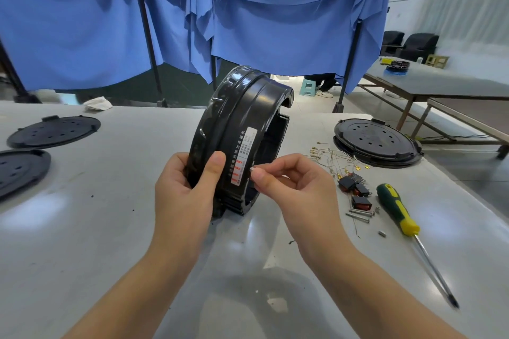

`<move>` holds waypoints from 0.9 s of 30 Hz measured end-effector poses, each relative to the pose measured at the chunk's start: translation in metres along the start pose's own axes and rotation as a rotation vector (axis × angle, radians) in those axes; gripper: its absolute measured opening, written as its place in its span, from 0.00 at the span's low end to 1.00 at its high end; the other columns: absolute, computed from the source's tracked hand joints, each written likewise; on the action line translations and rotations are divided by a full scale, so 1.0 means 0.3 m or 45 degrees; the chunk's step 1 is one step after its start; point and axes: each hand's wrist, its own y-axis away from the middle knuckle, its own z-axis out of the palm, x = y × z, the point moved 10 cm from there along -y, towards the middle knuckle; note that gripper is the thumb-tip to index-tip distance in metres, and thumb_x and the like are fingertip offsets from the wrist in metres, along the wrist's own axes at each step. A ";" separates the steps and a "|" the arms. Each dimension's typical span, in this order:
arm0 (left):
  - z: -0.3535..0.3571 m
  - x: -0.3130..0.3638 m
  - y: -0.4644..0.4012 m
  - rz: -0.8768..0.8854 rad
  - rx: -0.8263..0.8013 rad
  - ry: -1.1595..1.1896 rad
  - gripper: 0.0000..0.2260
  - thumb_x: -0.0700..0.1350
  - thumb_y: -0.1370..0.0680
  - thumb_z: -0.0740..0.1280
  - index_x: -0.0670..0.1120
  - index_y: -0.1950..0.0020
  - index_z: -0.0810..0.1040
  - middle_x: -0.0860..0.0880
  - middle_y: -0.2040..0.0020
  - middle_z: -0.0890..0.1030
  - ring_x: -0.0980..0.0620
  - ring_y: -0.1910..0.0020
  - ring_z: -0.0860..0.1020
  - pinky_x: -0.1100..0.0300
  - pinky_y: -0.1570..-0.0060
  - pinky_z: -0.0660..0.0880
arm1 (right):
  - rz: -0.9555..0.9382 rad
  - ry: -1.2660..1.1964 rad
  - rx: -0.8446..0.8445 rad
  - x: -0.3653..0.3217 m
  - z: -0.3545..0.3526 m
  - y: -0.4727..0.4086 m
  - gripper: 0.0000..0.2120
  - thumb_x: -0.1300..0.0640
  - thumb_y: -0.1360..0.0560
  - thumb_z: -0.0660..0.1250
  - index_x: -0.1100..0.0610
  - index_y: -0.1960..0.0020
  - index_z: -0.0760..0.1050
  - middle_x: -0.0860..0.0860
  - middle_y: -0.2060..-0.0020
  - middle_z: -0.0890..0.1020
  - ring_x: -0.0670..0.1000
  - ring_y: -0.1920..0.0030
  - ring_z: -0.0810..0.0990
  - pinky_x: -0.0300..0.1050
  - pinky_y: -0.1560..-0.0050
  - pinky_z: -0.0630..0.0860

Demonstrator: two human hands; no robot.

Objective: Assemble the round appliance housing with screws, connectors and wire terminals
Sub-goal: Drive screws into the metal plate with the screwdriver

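So the round black housing (242,135) is stood up on its edge in the middle of the grey table (110,228), left hand (187,190) gripping its lower rim with the thumb over the outer wall; right hand (286,184) is pinching some tiny pale part (252,169) right against the housing's label. Right of the housing: terminal wires (334,158), red-and-black switches (355,190), long screws (360,215), a green-yellow screwdriver (399,212); black lids (53,131) sit off to its left.

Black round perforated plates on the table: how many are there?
3: one plate at far left, another plate nearer, cut by the left edge, and one plate at the right beside the wires.
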 end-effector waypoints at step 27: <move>0.019 0.009 0.011 0.026 -0.026 -0.013 0.15 0.56 0.30 0.69 0.46 0.54 0.78 0.54 0.62 0.84 0.59 0.64 0.82 0.69 0.66 0.76 | -0.113 0.133 -0.123 -0.029 -0.005 -0.034 0.13 0.67 0.34 0.77 0.51 0.66 0.79 0.57 0.63 0.85 0.51 0.61 0.84 0.40 0.56 0.81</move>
